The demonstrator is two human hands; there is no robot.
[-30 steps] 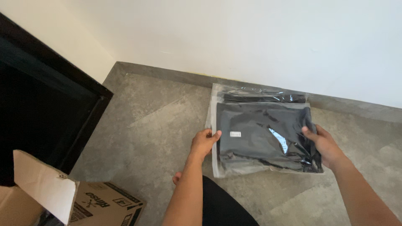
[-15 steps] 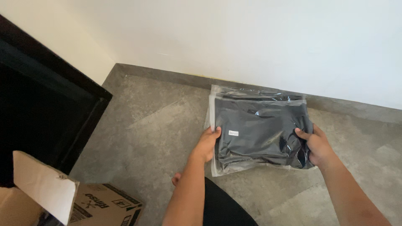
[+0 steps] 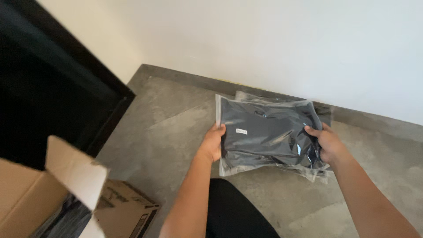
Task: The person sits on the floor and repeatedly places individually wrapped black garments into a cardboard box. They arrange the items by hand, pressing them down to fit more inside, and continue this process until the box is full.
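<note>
Clear bagged dark garment [image 3: 269, 132] was gripped at both side edges: left hand [image 3: 213, 143] clenched on the left edge, right hand [image 3: 328, 145] on the right. It was held just above the grey floor [image 3: 167, 119], near the wall [image 3: 264, 39]. Judged step: positioning the pack. An even two-handed grip would be needed. Open cardboard box [image 3: 66, 194] sat lower left.

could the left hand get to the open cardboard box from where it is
Probably yes. The left hand grips the left edge of the clear bag of dark clothing, so it must let go first. The cardboard box sits open on that same side, with only bare floor between them.
</note>
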